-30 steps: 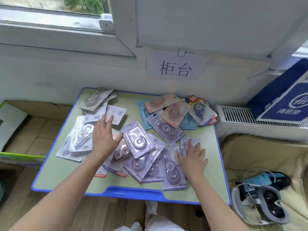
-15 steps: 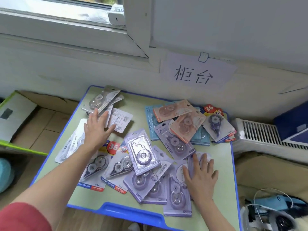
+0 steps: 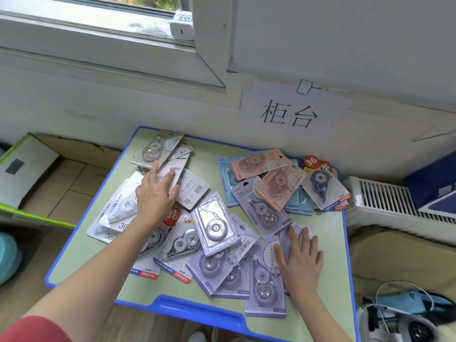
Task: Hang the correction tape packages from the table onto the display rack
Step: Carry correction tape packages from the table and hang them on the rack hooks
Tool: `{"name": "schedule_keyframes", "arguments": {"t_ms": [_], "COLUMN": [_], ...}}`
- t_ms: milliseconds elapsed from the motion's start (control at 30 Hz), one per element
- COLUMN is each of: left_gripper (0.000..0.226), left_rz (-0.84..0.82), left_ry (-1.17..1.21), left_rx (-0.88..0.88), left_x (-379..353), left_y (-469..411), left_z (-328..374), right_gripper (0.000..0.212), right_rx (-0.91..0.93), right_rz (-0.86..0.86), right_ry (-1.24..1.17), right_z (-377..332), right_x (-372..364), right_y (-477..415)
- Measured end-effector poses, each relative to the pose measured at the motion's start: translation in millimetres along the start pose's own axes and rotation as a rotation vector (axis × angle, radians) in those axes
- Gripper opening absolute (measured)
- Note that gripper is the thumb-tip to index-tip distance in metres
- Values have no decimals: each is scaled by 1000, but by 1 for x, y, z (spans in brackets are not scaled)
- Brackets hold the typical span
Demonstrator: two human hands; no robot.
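Here, both hands, left [image 3: 154, 196] and right [image 3: 299, 259], rest with fingers spread on packages [image 3: 214, 224] strewn over the table [image 3: 328, 245], seemingly light, stiff, slippery cards best pinched by an edge.

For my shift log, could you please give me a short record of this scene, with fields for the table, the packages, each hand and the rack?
Table: green top, blue rim, against the wall below a paper sign
Correction tape packages: many, loosely piled and overlapping, none lifted
Left hand: flat, fingers straight, resting on the pale packages at the far left
Right hand: flat on the purple packages at the near right
Display rack: not in view
Progress: nothing picked up yet
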State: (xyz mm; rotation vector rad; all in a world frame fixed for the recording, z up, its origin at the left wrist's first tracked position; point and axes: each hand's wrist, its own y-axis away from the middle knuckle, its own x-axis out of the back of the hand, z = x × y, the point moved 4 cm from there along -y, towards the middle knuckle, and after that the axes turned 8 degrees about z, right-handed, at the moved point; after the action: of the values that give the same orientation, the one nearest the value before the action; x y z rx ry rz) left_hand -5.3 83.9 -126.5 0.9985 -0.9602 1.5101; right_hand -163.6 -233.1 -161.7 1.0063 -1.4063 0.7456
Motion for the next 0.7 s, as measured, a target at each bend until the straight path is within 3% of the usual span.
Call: {"name": "schedule_keyframes", "arguments": {"t_ms": [233, 333, 433, 567, 700], "left_gripper": [56, 64, 72, 83, 84], "left_rz": [-35, -66, -106, -172, -177], "left_ry": [-31, -45, -22, 2, 30], "left_rx": [-66, -95, -101, -54, -29], "left_x": [2, -3, -8, -16, -14], "left_y": [51, 75, 96, 110, 107], "left_z": [11, 10, 10, 9, 12], "right_gripper": [69, 77, 103, 74, 82], "right_rx": [13, 12, -25, -66, -67], "right_rz": [50, 11, 60, 11, -23], "right_ry": [-79, -55, -152, -109, -97], "right_z": [13, 18, 22, 32, 41], "right_x": [5, 8, 14, 5, 0], "right_y": [22, 39, 55, 71, 76]}}
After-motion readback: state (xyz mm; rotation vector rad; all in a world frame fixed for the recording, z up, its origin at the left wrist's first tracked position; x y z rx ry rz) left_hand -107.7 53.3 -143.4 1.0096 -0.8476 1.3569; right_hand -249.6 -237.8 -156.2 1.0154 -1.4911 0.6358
